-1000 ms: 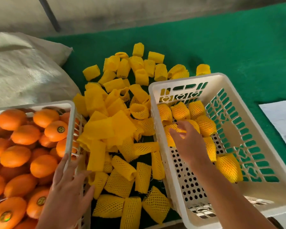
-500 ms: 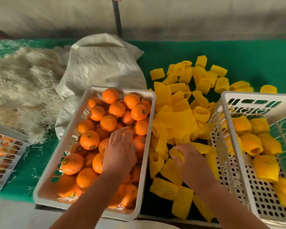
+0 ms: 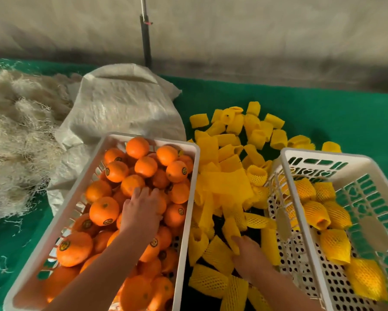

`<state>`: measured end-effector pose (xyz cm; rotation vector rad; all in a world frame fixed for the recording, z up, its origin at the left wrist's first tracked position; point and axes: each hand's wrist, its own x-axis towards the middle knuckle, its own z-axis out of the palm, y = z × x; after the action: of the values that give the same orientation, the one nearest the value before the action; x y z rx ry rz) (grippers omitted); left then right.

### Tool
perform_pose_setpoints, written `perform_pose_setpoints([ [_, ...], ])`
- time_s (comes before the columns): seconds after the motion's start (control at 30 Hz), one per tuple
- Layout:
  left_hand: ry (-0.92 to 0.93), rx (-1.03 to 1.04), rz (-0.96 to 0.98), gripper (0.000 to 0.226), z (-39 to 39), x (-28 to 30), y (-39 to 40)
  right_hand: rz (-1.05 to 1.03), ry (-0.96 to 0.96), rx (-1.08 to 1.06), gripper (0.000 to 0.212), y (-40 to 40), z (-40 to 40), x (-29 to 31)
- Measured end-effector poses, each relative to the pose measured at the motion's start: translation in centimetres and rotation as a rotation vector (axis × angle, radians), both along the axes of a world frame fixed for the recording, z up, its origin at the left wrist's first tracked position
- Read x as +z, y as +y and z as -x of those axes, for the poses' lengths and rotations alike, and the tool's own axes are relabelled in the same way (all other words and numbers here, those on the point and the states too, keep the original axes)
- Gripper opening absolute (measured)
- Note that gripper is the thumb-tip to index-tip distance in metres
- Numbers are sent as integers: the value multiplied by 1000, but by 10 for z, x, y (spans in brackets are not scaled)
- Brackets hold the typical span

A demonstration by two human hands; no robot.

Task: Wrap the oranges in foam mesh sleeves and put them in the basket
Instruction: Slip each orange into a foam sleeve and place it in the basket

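The left hand (image 3: pixel 141 209) is lying with curled fingers over round oranges (image 3: pixel 103 211) in the left white plastic crate (image 3: pixel 189 198); the right hand (image 3: pixel 248 254) is pinching a yellow foam mesh sleeve (image 3: pixel 232 234) beside the right white basket (image 3: pixel 300 212).

Two bare forearms came into view from the bottom edge, with no sleeves on either. The left hand (image 3: pixel 141 212) and the right hand (image 3: pixel 249 254) wore no gloves, rings, or wristbands that could be seen.
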<state>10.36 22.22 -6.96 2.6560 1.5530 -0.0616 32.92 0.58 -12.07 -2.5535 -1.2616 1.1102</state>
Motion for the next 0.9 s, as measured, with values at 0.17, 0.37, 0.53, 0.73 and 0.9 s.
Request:
perform_pose_setpoints([
  [0.17, -524, 153, 129, 71, 14, 19, -16, -366, 65, -165, 44, -4, 3, 31],
  [0.37, -973, 132, 1009, 65, 15, 79, -51, -652, 135, -274, 18, 7, 17, 87],
  [0.53, -628, -218, 1198, 71, -13, 95, -81, -611, 55, -149, 22, 16, 24, 110],
  [0.73, -434, -315, 1191, 69, -30, 86, -101, -581, 148, -149, 26, 11, 17, 111],
  [0.9, -353, -317, 1184, 61, -38, 81, -116, -587, 89, -65, 19, 8, 18, 108],
])
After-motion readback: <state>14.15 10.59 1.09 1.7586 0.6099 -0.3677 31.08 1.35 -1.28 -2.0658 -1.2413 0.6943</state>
